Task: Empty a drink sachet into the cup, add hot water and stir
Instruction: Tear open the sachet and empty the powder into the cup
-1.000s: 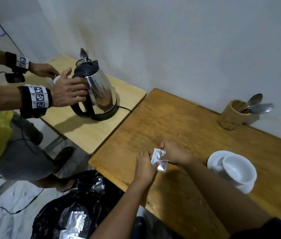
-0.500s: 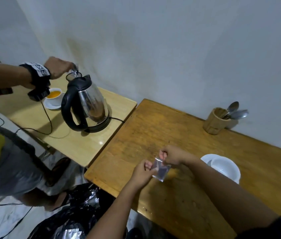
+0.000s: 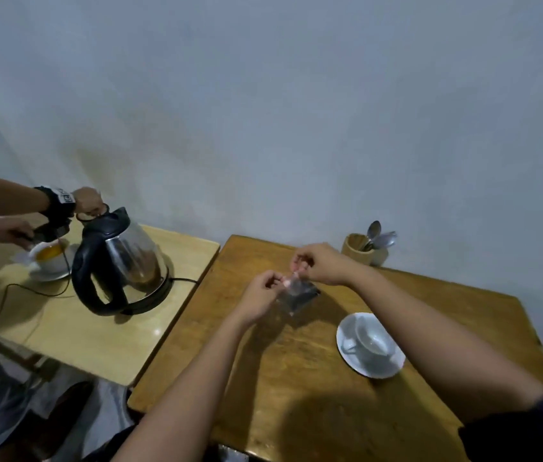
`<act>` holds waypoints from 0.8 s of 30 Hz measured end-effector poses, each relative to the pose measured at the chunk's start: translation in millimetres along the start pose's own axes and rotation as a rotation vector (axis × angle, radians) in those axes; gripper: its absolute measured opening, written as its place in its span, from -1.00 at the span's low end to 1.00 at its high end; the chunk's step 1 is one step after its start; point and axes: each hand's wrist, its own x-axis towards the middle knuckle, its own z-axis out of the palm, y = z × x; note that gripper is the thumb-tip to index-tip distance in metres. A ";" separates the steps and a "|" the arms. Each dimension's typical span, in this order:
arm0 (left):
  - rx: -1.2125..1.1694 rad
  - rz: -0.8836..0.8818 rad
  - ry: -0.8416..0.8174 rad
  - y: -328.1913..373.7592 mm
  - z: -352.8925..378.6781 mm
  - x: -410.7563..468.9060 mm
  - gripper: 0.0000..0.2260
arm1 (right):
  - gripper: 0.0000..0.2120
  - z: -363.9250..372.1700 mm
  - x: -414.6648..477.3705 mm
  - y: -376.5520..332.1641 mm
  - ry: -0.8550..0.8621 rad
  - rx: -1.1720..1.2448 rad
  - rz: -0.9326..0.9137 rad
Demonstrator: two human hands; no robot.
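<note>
Sachet (image 3: 296,293), held above table (image 3: 296,378) left of cup (image 3: 372,341) on saucer (image 3: 384,369), top edge pinched between left hand (image 3: 261,291) and right hand (image 3: 318,263), both clamped on it.

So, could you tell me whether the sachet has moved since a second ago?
Yes. The sachet has been lifted off the table, further from its near edge and slightly nearer the spoon holder.
</note>
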 end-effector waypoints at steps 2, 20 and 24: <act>-0.006 0.045 0.003 11.3 5.6 9.4 -0.82 | -0.82 -13.4 -4.1 0.4 0.058 -0.005 0.017; -0.038 0.111 -0.023 42.8 43.6 39.4 -0.81 | -0.93 -44.8 -18.9 23.0 0.228 0.010 0.136; -0.070 0.088 -0.014 47.7 41.1 41.5 -0.74 | -0.92 -40.3 -21.4 18.6 0.261 0.005 0.082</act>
